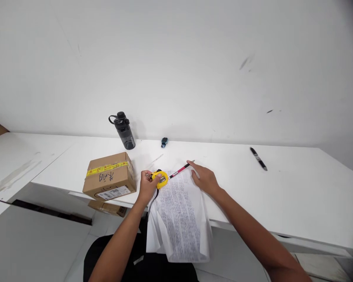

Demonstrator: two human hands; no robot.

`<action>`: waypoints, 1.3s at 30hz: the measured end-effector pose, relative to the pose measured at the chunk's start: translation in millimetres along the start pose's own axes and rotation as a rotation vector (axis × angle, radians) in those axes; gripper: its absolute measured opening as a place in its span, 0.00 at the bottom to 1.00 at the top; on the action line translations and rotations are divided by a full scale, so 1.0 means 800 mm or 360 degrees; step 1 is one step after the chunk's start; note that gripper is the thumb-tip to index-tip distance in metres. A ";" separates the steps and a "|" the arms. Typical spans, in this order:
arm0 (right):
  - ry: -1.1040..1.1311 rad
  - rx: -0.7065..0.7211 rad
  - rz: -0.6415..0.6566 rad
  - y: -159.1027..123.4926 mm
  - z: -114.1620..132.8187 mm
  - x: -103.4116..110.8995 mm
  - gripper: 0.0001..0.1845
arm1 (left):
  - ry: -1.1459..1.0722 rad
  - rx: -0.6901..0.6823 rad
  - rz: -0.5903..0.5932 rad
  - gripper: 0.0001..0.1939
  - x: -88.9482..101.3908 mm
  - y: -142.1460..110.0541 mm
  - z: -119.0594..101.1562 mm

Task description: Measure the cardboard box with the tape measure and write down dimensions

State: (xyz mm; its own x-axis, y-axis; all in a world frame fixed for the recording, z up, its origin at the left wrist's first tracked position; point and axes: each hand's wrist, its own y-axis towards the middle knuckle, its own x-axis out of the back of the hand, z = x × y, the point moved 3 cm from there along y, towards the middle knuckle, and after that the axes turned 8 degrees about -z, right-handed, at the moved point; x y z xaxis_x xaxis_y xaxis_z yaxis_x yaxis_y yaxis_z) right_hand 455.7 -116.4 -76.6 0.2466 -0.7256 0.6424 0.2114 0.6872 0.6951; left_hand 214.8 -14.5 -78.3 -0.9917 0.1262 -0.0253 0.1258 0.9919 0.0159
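My left hand (148, 186) is closed around a yellow tape measure (164, 181), thumb on its near face. A dark strap hangs down from the tape measure. Just to its right lies a red and black pen (181, 170), slanting up to the right, its lower end close to the tape measure. My right hand (205, 178) rests at the pen's upper end, index finger stretched out touching it and thumb apart. Beneath both lies a white sheet of paper (181, 219) covered in dense writing, drooping over the table's front edge toward my lap.
Left of my hands sits a taped cardboard box (109, 176). Behind it stands a dark water bottle (125, 131). A small dark watch-like item (164, 142) lies near the wall. Far right on the white table (297, 196) is a black pen (258, 158). Another box (107, 207) shows below the table.
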 end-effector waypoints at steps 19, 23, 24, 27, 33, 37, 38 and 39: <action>0.0894 -0.0951 0.0532 -0.012 0.020 -0.014 0.25 | 0.0030 0.0048 -0.0094 0.27 0.002 0.003 0.015; 0.0907 -0.0922 0.0570 -0.014 0.020 -0.019 0.24 | -0.0008 0.0060 -0.0087 0.27 0.000 0.003 0.016; 0.0905 -0.0918 0.0563 -0.015 0.020 -0.020 0.24 | -0.0009 0.0063 -0.0090 0.27 0.000 0.003 0.016; 0.0930 -0.0869 0.0593 -0.017 0.019 -0.023 0.25 | 0.0014 0.0070 -0.0104 0.27 0.001 0.002 0.015; 0.0963 -0.0842 0.0575 -0.019 0.017 -0.024 0.24 | 0.0015 0.0028 -0.0081 0.26 0.000 0.001 0.011; 0.0935 -0.0830 0.0507 -0.019 0.016 -0.024 0.26 | 0.0034 0.0058 -0.0111 0.27 0.001 0.001 0.014; 0.0921 -0.0838 0.0484 -0.019 0.015 -0.024 0.26 | 0.0042 0.0062 -0.0111 0.27 0.001 0.002 0.015; 0.0916 -0.0838 0.0478 -0.019 0.015 -0.023 0.26 | 0.0047 0.0065 -0.0107 0.27 0.001 0.001 0.015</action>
State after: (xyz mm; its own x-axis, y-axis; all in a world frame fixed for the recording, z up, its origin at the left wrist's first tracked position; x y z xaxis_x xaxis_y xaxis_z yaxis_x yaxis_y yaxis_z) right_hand 436.3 -113.9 -95.2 0.7773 -0.4756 0.4118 0.4388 0.8790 0.1869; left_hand 214.4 -13.1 -90.0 -0.9982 0.0592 0.0045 0.0591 0.9979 -0.0255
